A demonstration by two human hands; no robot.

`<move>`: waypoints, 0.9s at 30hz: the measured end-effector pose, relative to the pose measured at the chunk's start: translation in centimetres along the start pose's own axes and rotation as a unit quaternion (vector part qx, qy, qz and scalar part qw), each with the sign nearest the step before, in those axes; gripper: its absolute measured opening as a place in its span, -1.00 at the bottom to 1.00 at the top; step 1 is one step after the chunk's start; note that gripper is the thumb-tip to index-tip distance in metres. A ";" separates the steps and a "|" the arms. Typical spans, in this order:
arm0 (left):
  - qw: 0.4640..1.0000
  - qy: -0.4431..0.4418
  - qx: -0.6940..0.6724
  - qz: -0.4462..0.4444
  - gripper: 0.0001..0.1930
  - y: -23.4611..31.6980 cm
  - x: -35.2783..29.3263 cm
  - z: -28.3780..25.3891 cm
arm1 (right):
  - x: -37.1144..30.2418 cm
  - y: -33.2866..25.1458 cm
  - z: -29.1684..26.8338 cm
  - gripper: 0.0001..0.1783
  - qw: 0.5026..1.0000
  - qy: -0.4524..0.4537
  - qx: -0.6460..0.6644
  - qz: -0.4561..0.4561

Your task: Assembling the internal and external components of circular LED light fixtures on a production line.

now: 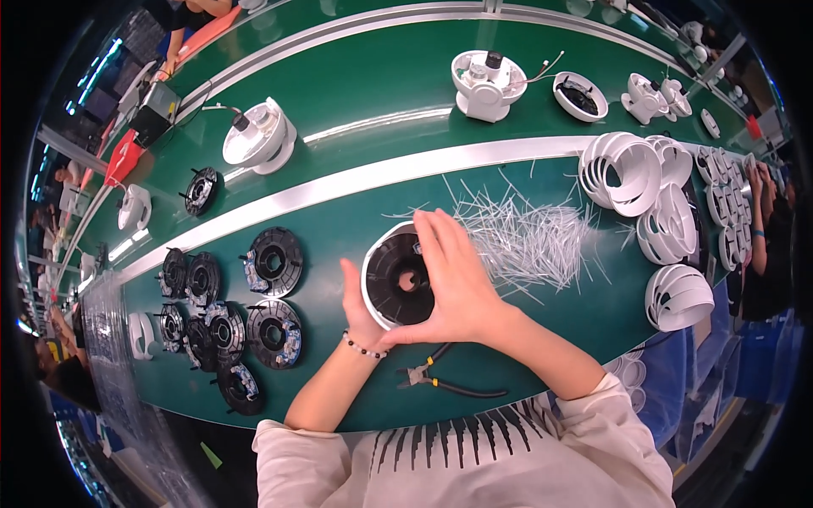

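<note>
Between my hands is a round white housing with a black disc [391, 275] set inside its rim; the disc has a hole in its middle. My right hand [457, 279] grips the housing's right side, fingers over the top edge and thumb along the bottom. My left hand [362, 313] cups the lower left, its thumb raised beside the rim and its other fingers hidden behind. Just below lie cutting pliers [432, 377] with black and yellow handles. A loose heap of thin white strips [538, 241], which look like cable ties, spreads to the right of the housing.
Several black discs with circuit boards [275, 261] lie on the left of the green bench. White curved shells [622, 173] are stacked at the right. Beyond a white rail, a conveyor carries white camera-like assemblies [487, 85]. Other people work at both sides.
</note>
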State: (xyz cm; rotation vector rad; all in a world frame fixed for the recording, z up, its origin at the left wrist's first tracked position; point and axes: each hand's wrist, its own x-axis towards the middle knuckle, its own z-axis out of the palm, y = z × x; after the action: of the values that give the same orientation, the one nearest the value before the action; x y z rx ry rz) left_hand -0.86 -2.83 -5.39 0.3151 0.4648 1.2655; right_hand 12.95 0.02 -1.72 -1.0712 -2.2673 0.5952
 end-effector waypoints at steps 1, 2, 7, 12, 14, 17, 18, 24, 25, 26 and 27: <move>1.000 -0.008 -0.007 0.008 -0.17 0.1 -0.5 -0.1 | 0.1 -0.3 0.3 0.38 1.000 0.001 0.009 -0.011; 0.998 0.041 0.034 0.020 -0.13 0.2 -1.0 0.0 | 0.3 -0.6 0.4 0.37 1.000 -0.001 0.025 -0.010; 0.994 -0.008 0.057 0.092 -0.28 0.4 -1.4 -0.2 | 0.5 -1.5 2.3 0.34 0.997 0.055 0.050 0.029; 0.994 -0.002 0.055 0.092 -0.37 -0.3 -1.0 1.6 | -0.9 -1.2 2.5 0.28 0.987 0.150 0.036 0.047; 0.990 0.014 0.081 0.115 -0.40 -0.7 -0.4 2.6 | -1.3 -0.4 3.1 0.26 0.977 0.200 0.067 0.043; 0.985 0.044 0.075 0.150 -0.43 -1.4 0.5 2.8 | -1.2 0.7 2.8 0.23 0.971 0.223 0.081 0.014; 0.987 0.073 0.040 0.136 -0.44 -1.1 0.6 2.9 | -0.7 1.1 3.0 0.22 0.975 0.212 0.063 0.012; 0.990 0.117 -0.048 -0.057 -0.48 2.8 3.2 3.6 | 0.6 2.4 -1.0 -0.21 0.979 0.137 0.098 -0.116; 0.992 0.088 -0.043 -0.082 -0.47 3.3 3.4 3.2 | 0.6 2.8 -1.5 -0.32 0.979 0.145 0.089 -0.115; 0.992 0.060 -0.037 -0.108 -0.46 3.6 3.8 3.0 | 0.5 3.3 -2.0 -0.37 0.978 0.143 0.100 -0.114; 0.990 0.079 -0.030 -0.115 -0.43 3.9 4.1 3.1 | 0.5 3.8 -2.4 -0.41 0.977 0.143 0.110 -0.111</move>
State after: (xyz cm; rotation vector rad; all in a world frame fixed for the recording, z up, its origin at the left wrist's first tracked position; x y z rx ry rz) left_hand -1.60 2.29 -1.54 0.1070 0.5801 1.0807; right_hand 16.33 3.01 -2.01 -0.7309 -1.9834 0.5453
